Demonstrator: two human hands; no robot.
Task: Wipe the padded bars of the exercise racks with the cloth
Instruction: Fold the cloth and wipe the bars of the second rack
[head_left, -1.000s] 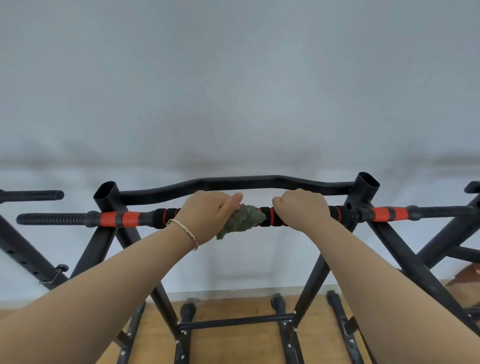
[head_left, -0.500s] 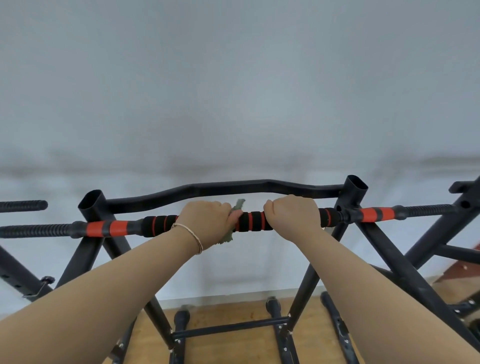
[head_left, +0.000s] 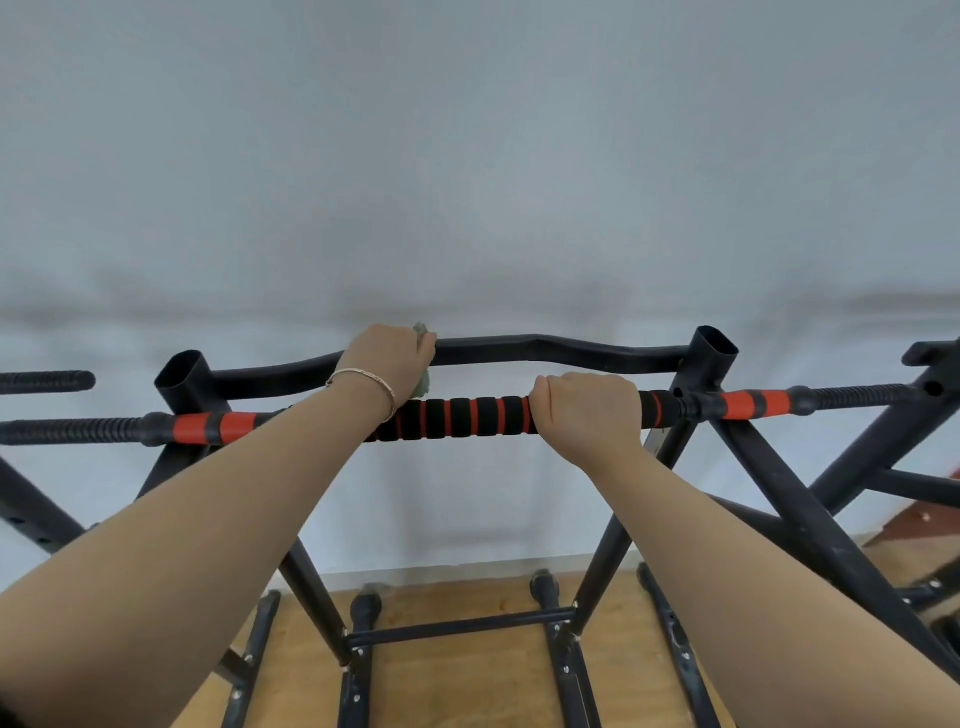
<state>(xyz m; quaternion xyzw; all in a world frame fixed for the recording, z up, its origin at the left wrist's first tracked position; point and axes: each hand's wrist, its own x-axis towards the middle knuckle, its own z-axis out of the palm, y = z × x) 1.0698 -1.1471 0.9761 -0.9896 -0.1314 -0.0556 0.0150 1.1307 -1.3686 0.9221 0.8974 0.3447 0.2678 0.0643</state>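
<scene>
**Cloth on the rear bar, bare hand on the padded bar**

The left hand (head_left: 389, 364) is curled round a green cloth (head_left: 425, 385). Only two scraps of the cloth show, one poking out above the fingers (head_left: 423, 345) and one hanging just below them. The hand and cloth sit on the curved bar (head_left: 545, 347) at the back of the rack (head_left: 714, 345), and the bar disappears behind the knuckles. I cannot tell how far the fingers wrap round the bar itself. A thin bracelet (head_left: 363, 376) circles the left wrist.

The right hand (head_left: 589, 408) grips the padded bar (head_left: 467, 418) from above, with the fingers closed right round it and the knuckles facing up. This bar is black foam with orange rings. It runs nearer to the person than the curved bar and just below the cloth. A bare stretch of foam lies between the right fingers and the left forearm, which crosses over the bar. Beyond the right fingers, past the rack's upright, the bar carries on as an orange sleeve (head_left: 748, 404) and then a ribbed black end. A matching orange sleeve shows on the far side of the left forearm.

Well below both hands, the rack's feet stand on a wooden floor (head_left: 467, 686). A pale wall (head_left: 467, 156) rises behind the hands. Parts of neighbouring racks (head_left: 883, 457) show out to either side.
</scene>
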